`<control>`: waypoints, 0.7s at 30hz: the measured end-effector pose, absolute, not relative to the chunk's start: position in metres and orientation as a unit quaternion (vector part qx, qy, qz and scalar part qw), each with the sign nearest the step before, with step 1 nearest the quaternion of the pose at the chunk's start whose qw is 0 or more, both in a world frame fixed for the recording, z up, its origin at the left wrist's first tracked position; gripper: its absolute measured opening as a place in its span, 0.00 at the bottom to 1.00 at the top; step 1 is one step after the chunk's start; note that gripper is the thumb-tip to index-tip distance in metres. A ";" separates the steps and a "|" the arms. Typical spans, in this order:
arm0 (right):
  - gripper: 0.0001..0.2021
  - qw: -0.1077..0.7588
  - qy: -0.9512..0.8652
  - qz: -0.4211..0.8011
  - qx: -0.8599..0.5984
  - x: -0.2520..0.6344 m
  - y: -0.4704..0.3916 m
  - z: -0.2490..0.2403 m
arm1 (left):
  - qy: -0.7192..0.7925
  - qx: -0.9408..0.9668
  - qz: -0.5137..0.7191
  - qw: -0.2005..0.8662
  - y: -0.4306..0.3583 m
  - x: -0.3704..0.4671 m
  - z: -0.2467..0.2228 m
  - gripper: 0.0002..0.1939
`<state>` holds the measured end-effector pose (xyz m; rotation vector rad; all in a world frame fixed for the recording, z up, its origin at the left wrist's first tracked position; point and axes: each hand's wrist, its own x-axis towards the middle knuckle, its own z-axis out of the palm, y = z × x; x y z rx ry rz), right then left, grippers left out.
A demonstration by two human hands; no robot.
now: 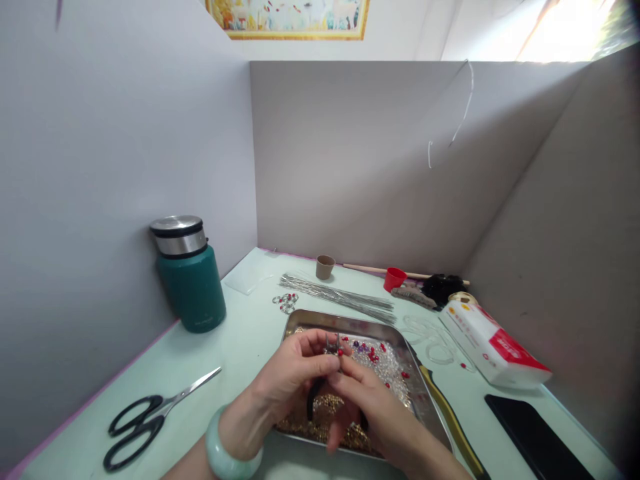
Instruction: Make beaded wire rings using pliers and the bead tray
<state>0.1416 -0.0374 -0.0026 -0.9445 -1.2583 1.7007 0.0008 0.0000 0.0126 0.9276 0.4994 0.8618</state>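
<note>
Over the metal tray [345, 319], my two hands meet with their fingertips close together. My right hand [373, 393] is closed around small pliers [311, 403] with dark handles, whose tips point up between the hands. My left hand [295, 363], a pale green bangle on its wrist, pinches a tiny piece with a red bead [341, 352] beside the plier tips. Fingers hide most of that piece. Under the hands the tray holds gold beads [330, 407], clear beads [393, 367] and some red and purple ones.
Black-handled scissors [150, 420] and a green flask [193, 287] stand or lie left. Behind the tray are thin wires [340, 297], beaded rings [286, 303], a brown cup [325, 267] and a red cup [395, 279]. Rightward lie a tissue pack [493, 340], a phone [535, 437] and a yellow-black tool [450, 417].
</note>
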 end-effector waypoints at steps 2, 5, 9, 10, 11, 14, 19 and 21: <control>0.09 0.392 -0.508 0.654 -0.402 0.142 -0.037 -0.003 | 0.223 0.417 0.399 0.786 0.001 0.001 0.011 0.15; 0.08 0.417 -0.566 0.552 -0.449 0.142 -0.036 -0.002 | 0.229 0.419 0.410 0.777 0.003 0.000 0.009 0.16; 0.10 0.423 -0.636 0.422 -0.489 0.140 -0.038 0.000 | 0.238 0.438 0.423 0.757 0.006 -0.001 0.008 0.16; 0.10 0.415 -0.644 0.404 -0.501 0.140 -0.039 0.000 | 0.239 0.442 0.426 0.752 0.006 -0.001 0.008 0.16; 0.11 0.408 -0.650 0.387 -0.511 0.141 -0.040 0.000 | 0.240 0.447 0.426 0.749 0.006 -0.001 0.008 0.16; 0.13 0.387 -0.675 0.359 -0.516 0.144 -0.041 -0.001 | 0.235 0.465 0.421 0.743 0.006 -0.002 0.006 0.16; 0.13 0.374 -0.696 0.358 -0.498 0.150 -0.040 0.001 | 0.246 0.504 0.411 0.719 0.007 -0.002 0.007 0.18; 0.12 0.378 -0.700 0.367 -0.483 0.152 -0.038 0.003 | 0.266 0.529 0.400 0.700 0.007 -0.002 0.009 0.20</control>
